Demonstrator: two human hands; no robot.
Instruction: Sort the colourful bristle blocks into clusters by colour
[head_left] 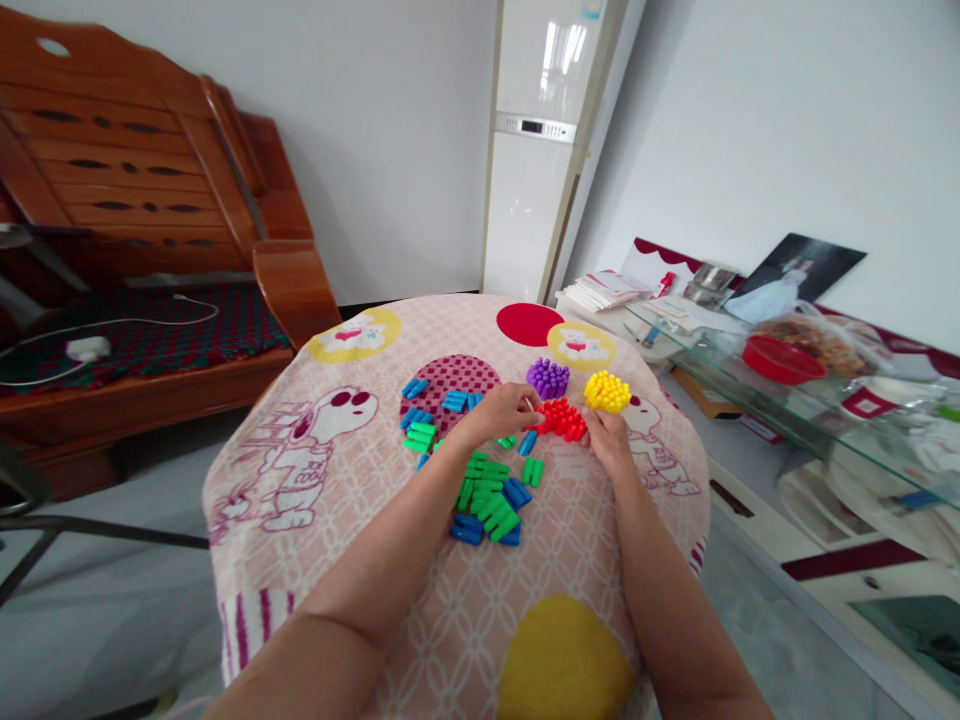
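Note:
On the cloth-covered round table, a cluster of small red plastic pieces (pixel 562 420) stands between my two hands. My left hand (pixel 510 408) is closed at the cluster's left end, its thumb and fingertips on the red pieces. At the right end, my right hand (pixel 607 437) has its fingers bent against the red pieces. Just behind stand a tight purple cluster (pixel 548 378) and a yellow cluster (pixel 607 391). Green pieces (pixel 484 480) lie loosely in front of my left hand, mixed with blue pieces (pixel 466 529). My left hand and forearm hide some pieces.
A patterned tablecloth (pixel 420 640) covers the table. Right of it runs a glass-topped cabinet (pixel 787 400) with papers, a red bowl (pixel 784 360) and bags. A wooden bench (pixel 135 200) stands at the left, and a tall white air conditioner (pixel 529 210) at the back.

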